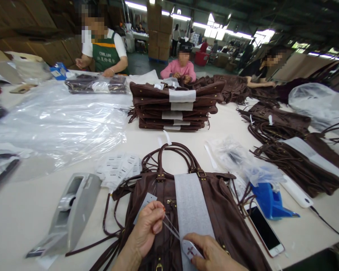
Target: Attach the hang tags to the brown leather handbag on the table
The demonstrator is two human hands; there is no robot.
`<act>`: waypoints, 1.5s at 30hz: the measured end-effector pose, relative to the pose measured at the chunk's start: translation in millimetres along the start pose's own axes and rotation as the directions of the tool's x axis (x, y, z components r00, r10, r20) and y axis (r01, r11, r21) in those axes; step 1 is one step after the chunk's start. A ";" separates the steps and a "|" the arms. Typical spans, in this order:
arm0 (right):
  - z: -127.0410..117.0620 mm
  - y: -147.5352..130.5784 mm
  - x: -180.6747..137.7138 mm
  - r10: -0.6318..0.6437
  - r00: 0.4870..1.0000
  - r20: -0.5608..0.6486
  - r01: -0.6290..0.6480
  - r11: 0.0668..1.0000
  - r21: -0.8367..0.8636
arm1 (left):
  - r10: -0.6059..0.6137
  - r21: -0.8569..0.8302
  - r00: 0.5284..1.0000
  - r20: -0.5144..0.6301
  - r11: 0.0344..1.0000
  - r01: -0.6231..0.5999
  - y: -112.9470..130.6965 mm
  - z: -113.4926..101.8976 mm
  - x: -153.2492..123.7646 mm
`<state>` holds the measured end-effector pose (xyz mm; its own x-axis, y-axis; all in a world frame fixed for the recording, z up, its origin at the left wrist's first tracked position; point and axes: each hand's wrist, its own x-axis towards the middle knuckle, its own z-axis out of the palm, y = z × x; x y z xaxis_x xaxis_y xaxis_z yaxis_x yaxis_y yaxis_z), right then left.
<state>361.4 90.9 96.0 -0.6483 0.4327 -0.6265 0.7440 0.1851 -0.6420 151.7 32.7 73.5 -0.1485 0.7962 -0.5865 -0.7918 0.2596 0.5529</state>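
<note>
Big white tabletop (31,210) w/ a huge clear plastic sheet (56,120) spread on the left. Stack of brown fringed handbags (172,109) sits mid-table. Right in front lies one brown leather handbag (226,218), flat, handles up, w/ a grey foam strip (190,203) down its middle. Grey tape dispenser (70,210) just left of it, blue dispenser (268,199) and a smartphone (264,229) on the right. Left hand (147,229) pinches a thin clear tag string (169,226) over the bag; right hand (211,254) grips a small hang tag (190,249) at the other end.
</note>
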 end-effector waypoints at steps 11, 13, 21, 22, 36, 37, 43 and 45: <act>2.9 -51.5 37.7 -0.245 0.931 -0.272 0.335 0.869 0.365 | 0.132 0.335 0.991 -0.012 0.934 -0.120 1.5 0.8 -3.8; 20.1 -58.2 55.2 -0.258 0.928 -0.268 0.368 0.747 0.554 | 0.139 0.357 0.990 -0.022 0.926 -0.122 1.9 -1.1 -1.2; 37.4 -51.0 81.8 -0.027 0.932 -0.361 0.269 0.722 0.638 | 0.225 0.624 0.972 -0.072 0.770 -0.132 10.9 -18.9 14.6; 35.1 -50.7 83.6 -0.015 0.923 -0.384 0.276 0.722 0.634 | 0.275 0.699 0.959 -0.061 0.698 -0.156 16.2 -18.2 17.3; 23.1 -58.6 111.1 0.098 0.870 -0.483 0.281 0.706 0.650 | 0.317 0.996 0.947 0.058 -0.077 -0.035 88.3 -1.5 115.1; 20.8 -59.3 116.7 0.108 0.858 -0.502 0.286 0.711 0.643 | 0.317 0.998 0.947 0.050 -0.058 -0.033 88.8 -3.1 118.1; 9.3 -62.8 157.7 0.153 0.759 -0.632 0.308 0.771 0.557 | 0.299 0.996 0.953 0.049 0.054 -0.069 86.3 -12.6 126.7; 8.0 -62.9 168.3 0.164 0.746 -0.646 0.289 0.794 0.535 | 0.279 0.992 0.959 0.049 0.100 -0.079 85.5 -14.9 128.5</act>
<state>204.2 145.0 27.4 -0.2571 0.9229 -0.2867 0.3166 -0.1999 -0.9273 56.1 149.0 36.6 -0.3342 0.8627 -0.3796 0.5205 0.5047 0.6887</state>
